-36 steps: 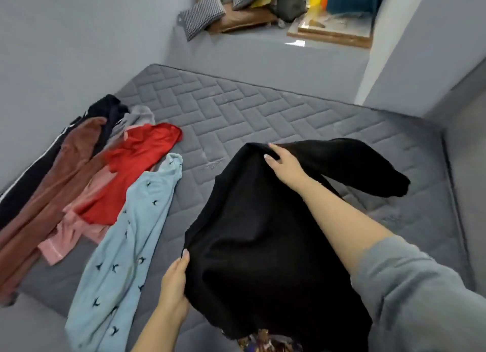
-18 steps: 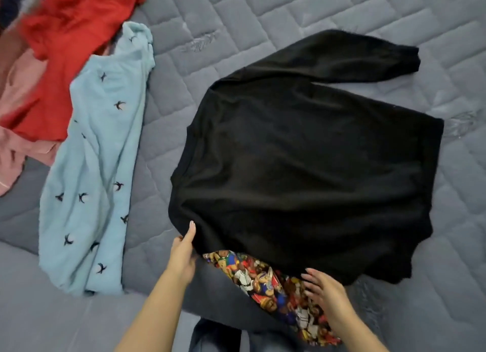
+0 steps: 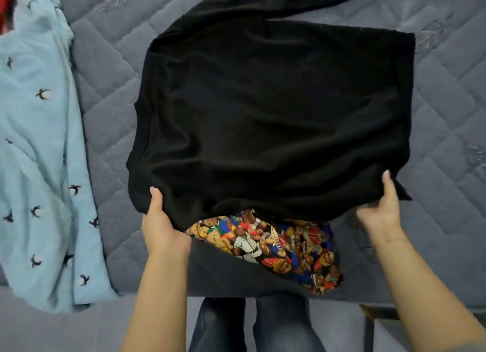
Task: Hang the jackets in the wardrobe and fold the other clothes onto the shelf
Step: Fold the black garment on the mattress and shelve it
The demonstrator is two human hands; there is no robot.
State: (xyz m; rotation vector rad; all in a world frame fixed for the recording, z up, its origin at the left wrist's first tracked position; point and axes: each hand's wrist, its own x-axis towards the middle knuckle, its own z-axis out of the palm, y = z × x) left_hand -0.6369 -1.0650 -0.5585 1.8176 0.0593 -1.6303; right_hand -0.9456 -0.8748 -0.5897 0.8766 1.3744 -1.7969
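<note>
A black sweatshirt (image 3: 268, 109) lies spread on the grey quilted mattress (image 3: 447, 101), one sleeve running off the top edge of the view. My left hand (image 3: 160, 225) grips its near left corner, thumb on top. My right hand (image 3: 381, 212) grips its near right corner the same way. Under the near hem a colourful teddy-bear print cloth (image 3: 284, 249) sticks out, partly hidden by the black fabric.
A light blue garment with small black birds (image 3: 39, 154) lies on the mattress to the left, and a scrap of red cloth (image 3: 5, 7) shows at the top left corner. My legs in dark jeans (image 3: 252, 325) stand at the mattress's near edge.
The view has moved in closer over the sweatshirt. My right hand has shifted from the bear-print cloth to the near right corner, and both hands now grip the near hem.
</note>
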